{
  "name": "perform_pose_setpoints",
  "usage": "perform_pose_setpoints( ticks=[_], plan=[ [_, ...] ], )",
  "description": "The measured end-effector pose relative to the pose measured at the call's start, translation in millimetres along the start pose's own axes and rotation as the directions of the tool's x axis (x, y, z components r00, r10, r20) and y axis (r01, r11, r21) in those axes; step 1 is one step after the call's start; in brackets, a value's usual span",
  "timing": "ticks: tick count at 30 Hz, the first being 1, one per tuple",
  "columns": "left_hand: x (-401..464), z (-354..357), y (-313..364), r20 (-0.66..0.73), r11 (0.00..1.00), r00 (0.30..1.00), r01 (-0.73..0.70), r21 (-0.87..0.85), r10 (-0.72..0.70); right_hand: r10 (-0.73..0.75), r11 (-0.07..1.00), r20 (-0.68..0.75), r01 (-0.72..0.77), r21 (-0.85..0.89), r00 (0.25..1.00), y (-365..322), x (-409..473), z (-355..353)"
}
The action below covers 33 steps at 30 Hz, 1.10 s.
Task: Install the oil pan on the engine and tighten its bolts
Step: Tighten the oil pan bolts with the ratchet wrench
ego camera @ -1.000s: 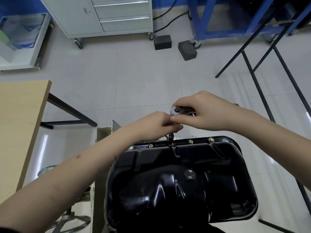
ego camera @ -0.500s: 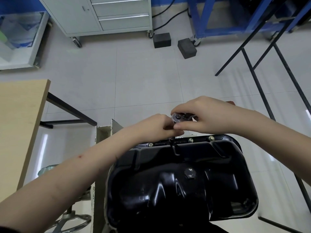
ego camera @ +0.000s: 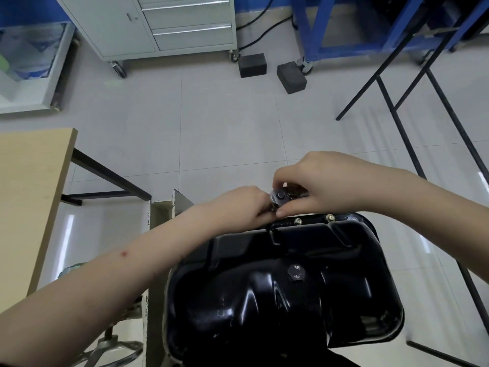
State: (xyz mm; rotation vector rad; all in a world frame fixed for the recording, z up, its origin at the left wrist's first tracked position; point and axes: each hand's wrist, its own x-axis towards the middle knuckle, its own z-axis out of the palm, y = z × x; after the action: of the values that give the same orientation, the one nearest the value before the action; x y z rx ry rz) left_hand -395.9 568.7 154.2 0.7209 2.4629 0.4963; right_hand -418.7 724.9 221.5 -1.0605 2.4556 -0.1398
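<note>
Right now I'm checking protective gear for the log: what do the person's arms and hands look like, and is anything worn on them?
Both hands are bare, with no gloves, rings or watch visible: left hand, right hand. Both forearms are bare as far as the frame edges show; no sleeve is in view. The left forearm carries a small red mark on its upper side.

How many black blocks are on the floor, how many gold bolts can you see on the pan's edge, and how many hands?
Black blocks on the floor: 2
Gold bolts on the oil pan edge: 2
Hands: 2, left hand, right hand
Total: 6
</note>
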Motion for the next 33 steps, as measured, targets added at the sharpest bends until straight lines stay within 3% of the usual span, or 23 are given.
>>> perform_pose_setpoints(
  ticks=[5, 14, 19, 23, 30, 33],
  plan=[
    [-2, -2, 1, 0.056, 1.000, 0.998, -0.002, -0.016, 0.003, 0.047, 0.997, -0.045, -0.050, -0.064, 0.998, -7, -6, 11],
    [-2, 5, 2, 0.069, 1.000, 0.997, -0.026, -0.009, 0.027, -0.149, 0.980, 0.047, 0.154, -0.126, 0.988, -6, -16, 6],
    [-5, 4, 3, -0.080, 0.986, 0.997, 0.007, -0.164, -0.020, 0.001, 0.993, -0.072, -0.010, -0.118, 0.997, -5, -9, 9],
    [-7, 6, 2, -0.163, 0.989, 0.986, -0.004, -0.146, -0.020, 0.068, 0.989, -0.112, -0.082, -0.124, 0.991, -14, -4, 12],
    [-11, 6, 2, -0.135, 0.987, 0.986, -0.111, -0.116, 0.095, -0.180, 0.959, 0.036, 0.183, -0.215, 0.983, -4, -2, 1],
    [-10, 4, 1, -0.094, 0.987, 0.993, -0.083, -0.139, 0.070, -0.139, 0.962, 0.011, 0.138, -0.238, 0.990, -3, 1, 0]
  ],
)
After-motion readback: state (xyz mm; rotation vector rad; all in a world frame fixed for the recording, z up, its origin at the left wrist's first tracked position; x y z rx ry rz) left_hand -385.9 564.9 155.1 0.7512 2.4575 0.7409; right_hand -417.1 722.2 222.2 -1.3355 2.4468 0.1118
